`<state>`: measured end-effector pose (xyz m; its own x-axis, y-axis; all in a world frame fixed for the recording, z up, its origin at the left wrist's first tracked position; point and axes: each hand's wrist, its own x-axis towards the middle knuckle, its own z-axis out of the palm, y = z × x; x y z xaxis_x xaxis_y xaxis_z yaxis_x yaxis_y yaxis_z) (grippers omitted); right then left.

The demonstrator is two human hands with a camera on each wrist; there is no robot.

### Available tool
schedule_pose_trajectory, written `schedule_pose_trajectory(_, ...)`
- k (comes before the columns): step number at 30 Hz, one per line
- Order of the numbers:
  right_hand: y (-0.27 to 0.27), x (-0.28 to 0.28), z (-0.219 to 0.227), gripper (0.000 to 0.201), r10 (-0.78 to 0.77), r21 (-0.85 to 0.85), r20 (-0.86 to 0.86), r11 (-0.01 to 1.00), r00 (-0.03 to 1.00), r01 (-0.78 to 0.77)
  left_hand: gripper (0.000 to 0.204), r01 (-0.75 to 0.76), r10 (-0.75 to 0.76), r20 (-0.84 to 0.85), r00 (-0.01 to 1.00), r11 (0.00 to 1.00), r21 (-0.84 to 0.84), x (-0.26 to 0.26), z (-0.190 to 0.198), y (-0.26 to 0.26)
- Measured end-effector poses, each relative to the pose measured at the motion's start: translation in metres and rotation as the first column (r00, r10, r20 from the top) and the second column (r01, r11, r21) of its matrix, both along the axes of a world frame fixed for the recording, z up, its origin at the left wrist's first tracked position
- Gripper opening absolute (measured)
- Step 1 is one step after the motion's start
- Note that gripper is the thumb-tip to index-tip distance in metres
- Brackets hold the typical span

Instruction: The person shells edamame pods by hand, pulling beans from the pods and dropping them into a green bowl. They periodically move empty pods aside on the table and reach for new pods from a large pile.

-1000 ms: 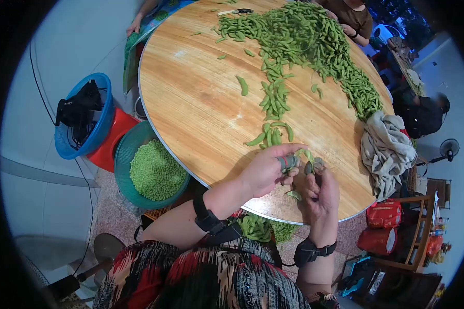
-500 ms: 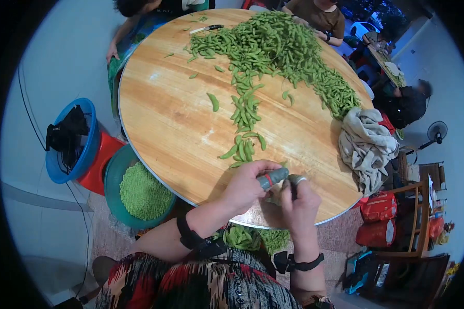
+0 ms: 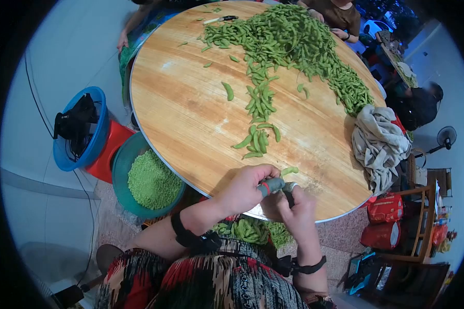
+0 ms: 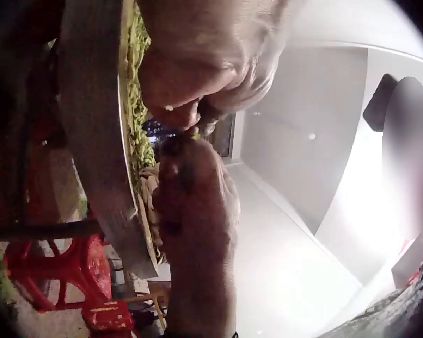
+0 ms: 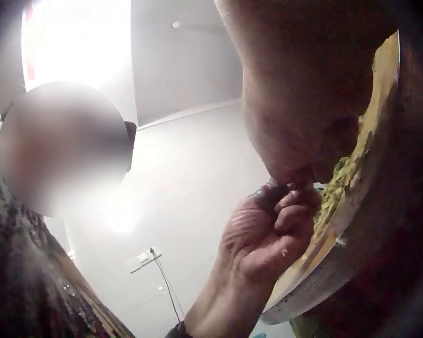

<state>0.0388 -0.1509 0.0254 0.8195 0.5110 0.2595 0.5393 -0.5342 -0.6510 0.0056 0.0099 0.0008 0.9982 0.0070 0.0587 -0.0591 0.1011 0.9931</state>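
Both hands meet over the near edge of the round wooden table [image 3: 185,113]. With curled fingers, the left hand [image 3: 242,191] pinches at a green pod [image 3: 290,170] that sticks out past its index finger. The right hand [image 3: 299,210], also curled, has its covered thumb against the left thumb's grey-green cover. A bit of green [image 4: 196,136] shows between the fingertips in the left wrist view; the fingers hide most of what they pinch. Several loose pods [image 3: 256,140] lie just beyond the left hand, below a large pod heap [image 3: 288,38].
Shelled beans [image 3: 152,180] fill part of a green basin [image 3: 119,177] left of the table, near a blue basket [image 3: 102,129] and a red stool [image 3: 108,154]. A grey cloth [image 3: 379,147] lies at the table's right edge. Other people sit around the far side.
A second ago the hands were slightly apart with a green pod between their fingertips; now the thumbs are together. The head view has shifted.
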Motion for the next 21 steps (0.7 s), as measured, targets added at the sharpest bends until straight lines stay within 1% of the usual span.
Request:
schedule_pose_trajectory(1,-0.009,0.007,0.005,0.009,0.171,-0.012,-0.209,0.984,0.963,-0.177,0.011,-0.006,0.006,-0.005,1.0,1.0,-0.001,-0.002,0.0,0.008)
schedule_pose_trajectory(2,-0.016,0.014,0.01,0.008,0.323,0.014,-0.407,0.937,0.855,-0.348,0.013,0.084,-0.076,-0.084,0.994,0.992,0.095,-0.006,0.001,0.022)
schedule_pose_trajectory(3,-0.022,0.021,0.015,0.008,0.329,0.014,-0.411,0.935,0.851,-0.354,0.015,0.181,-0.151,-0.169,0.974,0.967,0.181,-0.011,0.001,0.036)
schedule_pose_trajectory(4,-0.027,0.028,0.022,0.007,0.512,0.047,-0.516,0.818,0.687,-0.574,0.018,0.08,-0.061,-0.169,0.984,0.991,0.109,-0.016,0.0,0.047)
schedule_pose_trajectory(5,-0.029,0.033,0.028,0.007,0.643,0.109,-0.604,0.653,0.472,-0.75,0.018,0.078,-0.059,-0.172,0.983,0.991,0.109,-0.014,0.002,0.051)
schedule_pose_trajectory(6,-0.024,0.038,0.033,0.009,0.559,0.014,-0.551,0.749,0.62,-0.663,0.018,0.013,-0.029,-0.22,0.975,0.997,-0.074,-0.014,0.005,0.054)
schedule_pose_trajectory(7,-0.012,0.045,0.029,0.011,0.422,-0.029,-0.43,0.877,0.798,-0.48,0.019,-0.06,-0.011,-0.272,0.962,0.966,-0.251,-0.016,0.006,0.055)
schedule_pose_trajectory(8,0.006,0.053,0.026,0.012,0.246,-0.042,-0.287,0.962,0.926,-0.269,0.02,-0.046,-0.039,-0.258,0.965,0.947,-0.317,-0.013,0.005,0.05)
schedule_pose_trajectory(9,0.027,0.064,0.03,0.015,0.097,-0.153,-0.14,0.981,0.985,-0.119,0.02,-0.047,-0.038,-0.254,0.966,0.947,-0.317,-0.011,0.006,0.044)
schedule_pose_trajectory(10,0.043,0.078,0.024,0.017,0.055,-0.187,0.005,0.981,0.998,-0.053,0.02,-0.044,-0.042,-0.242,0.969,0.939,-0.34,-0.008,0.008,0.04)
schedule_pose_trajectory(11,0.051,0.086,0.016,0.017,0.059,-0.186,0.01,0.981,0.998,-0.056,0.019,-0.043,-0.044,-0.23,0.972,0.931,-0.362,-0.006,0.009,0.037)
schedule_pose_trajectory(13,0.063,0.097,0.002,0.018,0.136,-0.332,0.153,0.94,0.979,-0.079,0.019,-0.063,-0.02,-0.218,0.976,0.928,-0.368,-0.003,0.006,0.038)
schedule_pose_trajectory(14,0.065,0.099,0.0,0.019,0.11,-0.368,0.159,0.929,0.981,-0.045,0.019,-0.077,-0.009,-0.218,0.976,0.92,-0.384,-0.003,0.004,0.039)
schedule_pose_trajectory(15,0.063,0.102,-0.004,0.019,0.115,-0.369,0.168,0.928,0.979,-0.046,0.02,-0.09,0.002,-0.217,0.976,0.912,-0.4,-0.002,0.003,0.04)
schedule_pose_trajectory(17,0.052,0.103,-0.012,0.019,0.215,-0.258,0.253,0.955,0.943,-0.148,0.021,-0.113,0.023,-0.214,0.977,0.9,-0.42,-0.001,0.005,0.037)
schedule_pose_trajectory(18,0.047,0.099,-0.01,0.019,0.217,-0.259,0.255,0.954,0.942,-0.15,0.022,-0.135,0.04,-0.219,0.975,0.889,-0.437,0.0,0.007,0.035)
schedule_pose_trajectory(19,0.043,0.094,-0.004,0.019,0.187,-0.015,-0.198,0.981,0.962,-0.194,0.022,-0.136,0.042,-0.218,0.975,0.889,-0.438,0.002,0.01,0.033)
schedule_pose_trajectory(20,0.038,0.087,0.001,0.02,0.228,0.221,-0.605,0.969,0.763,-0.115,0.024,-0.151,0.023,-0.253,0.967,0.852,-0.501,0.004,0.012,0.029)
schedule_pose_trajectory(21,0.032,0.079,0.006,0.02,0.227,0.22,-0.604,0.969,0.764,-0.114,0.026,-0.167,-0.001,-0.286,0.958,0.812,-0.56,0.006,0.014,0.027)
